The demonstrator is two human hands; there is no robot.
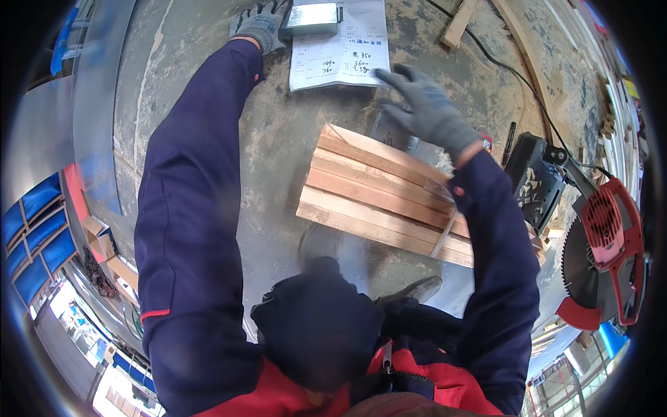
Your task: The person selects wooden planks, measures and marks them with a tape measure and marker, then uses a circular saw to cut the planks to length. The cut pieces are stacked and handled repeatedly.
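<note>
My left hand [260,25], in a grey work glove, lies flat on the worn surface at the top. Its fingers are spread beside a shiny rectangular metal block [311,21]; whether they touch it I cannot tell. The block sits on printed paper sheets [338,62] bearing handwriting. Slightly blurred, my gloved right hand [430,107] is over the lower right corner of the sheets, fingers apart and holding nothing. Below it lies a bundle of sawn timber strips [380,193] with a clear strap [444,234] around it; my right forearm hides the far end.
A red circular-bladed mitre saw [604,245] stands at right, its black cable [521,57] running upward. Near it are a black marker [509,143] and wooden offcuts [461,23]. A long wooden strip [526,57] lies at upper right. Metal sheets [94,104] are at left.
</note>
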